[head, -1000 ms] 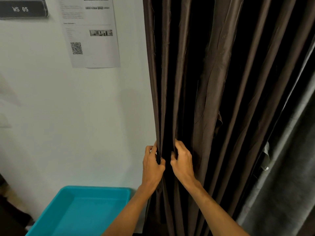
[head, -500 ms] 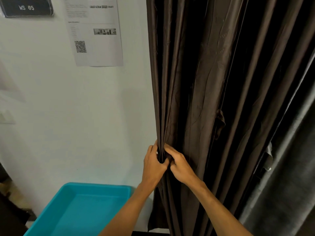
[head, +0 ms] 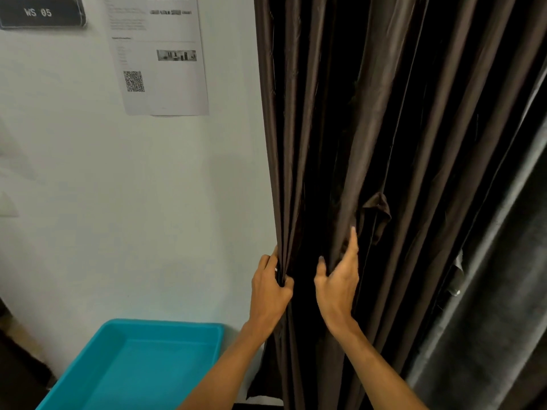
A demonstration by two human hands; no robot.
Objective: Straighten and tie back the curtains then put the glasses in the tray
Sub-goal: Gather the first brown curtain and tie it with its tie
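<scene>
The person's left hand (head: pixel 270 287) grips the gathered left edge of the dark brown pleated satin curtain (head: pixel 414 128), its fingers (head: pixel 284 288) curled round the folds. The right hand (head: pixel 337 287), just beside it, is opened and lays straight fingers (head: pixel 352 245) against the next pleat. Below on the left, near the curtain's edge, stands a turquoise plastic tray (head: pixel 165 324). Behind it a white wall (head: pixel 133 202) carries a printed paper sheet with a QR code (head: pixel 165 84) and a dark sign reading "WS 05" (head: pixel 38 11).
</scene>
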